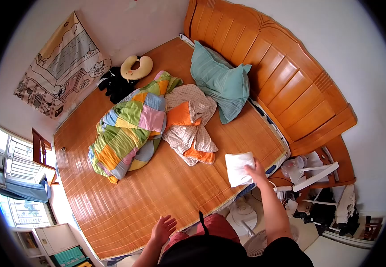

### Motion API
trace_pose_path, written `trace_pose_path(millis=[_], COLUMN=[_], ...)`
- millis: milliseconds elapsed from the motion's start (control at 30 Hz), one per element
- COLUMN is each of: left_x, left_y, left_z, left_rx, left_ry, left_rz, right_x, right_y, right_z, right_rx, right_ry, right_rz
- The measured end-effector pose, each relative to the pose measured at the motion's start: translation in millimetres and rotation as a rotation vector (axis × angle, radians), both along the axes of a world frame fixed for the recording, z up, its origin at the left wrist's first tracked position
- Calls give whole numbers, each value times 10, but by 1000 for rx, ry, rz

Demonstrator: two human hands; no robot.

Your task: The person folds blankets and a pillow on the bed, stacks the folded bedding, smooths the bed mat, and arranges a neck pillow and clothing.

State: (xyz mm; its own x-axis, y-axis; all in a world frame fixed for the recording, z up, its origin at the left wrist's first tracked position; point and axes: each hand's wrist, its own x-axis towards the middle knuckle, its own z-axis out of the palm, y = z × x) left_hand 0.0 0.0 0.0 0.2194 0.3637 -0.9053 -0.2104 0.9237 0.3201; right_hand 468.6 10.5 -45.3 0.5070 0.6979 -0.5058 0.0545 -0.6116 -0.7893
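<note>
"what is nearest?"

"the left hand point(163, 229), low in the view, over the near edge of the mat point(188, 191). it is open, palm partly up, fingers slightly bent and loosely parted."

"and the right hand point(257, 172)?"

"farther forward and to the right. it pinches a white bundle point(239, 170) by one corner, thumb on top; the other fingers are mostly hidden, so their spread i cannot tell. the bundle juts out to the left of that thumb, held up above the bed's side edge."

"what is near those right fingers?"

"below them, on the floor, a white fan point(242, 217). to their right, a white chair point(316, 176) on its side."

"and past the fingers?"

"ahead of the left fingers, a patchwork quilt point(133, 129) lies rumpled on the mat, off to the left. touching its right side is a crumpled checked cloth point(197, 100) with orange parts, forward and left of the right fingers. beyond that, a teal pillow point(222, 80) leans near the wooden headboard point(268, 58)."

"farthest from the left fingers?"

"a black cloth point(118, 86) and a yellow neck pillow point(145, 67), touching, beyond the quilt, then a printed hanging point(64, 71) on the wall."
</note>
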Motion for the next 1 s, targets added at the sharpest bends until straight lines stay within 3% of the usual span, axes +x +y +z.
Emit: trace_pose_path(millis=[67, 100, 200, 367, 533, 700, 767, 867, 900, 933, 1000], left_x=[-48, 242, 229, 208, 171, 81, -169, -105, -79, -80, -299], left_y=[-185, 208, 130, 169, 127, -52, -370, -305, -305, -409, -614], left_z=[208, -144, -7, -61, -22, 6, -363, -95, -85, -207, -452], left_rx=[-18, 26, 41, 117, 60, -8, -126, -92, -141, -105, -101], left_ry=[-2, -42, -24, -27, 70, 151, 146, 223, 247, 365, 391], left_rz=[3, 16, -49, -109, -28, 32, 81, 109, 125, 81, 10], right_x=[356, 730, 713, 321, -490, -1065, -1184, -1385, -1434, -1469, -1461], right_y=[-157, 341, 477, 1060, 1742, 2403, 2652, 2999, 3073, 3143, 3288], right_z=[-17, -128, -133, -681, -1079, -1660, -1951, -2433, -2287, -2005, -2022], right_rx=[-127, -79, 246, 250, 128, 58, 52, 44, 44, 13, 267], right_ry=[-390, -558, -86, 43, -27, 47, 105, -388, -386, -230, 249], right_rz=[-27, -50, -341, -198, 34, 93, 70, 14, 14, -122, -238])
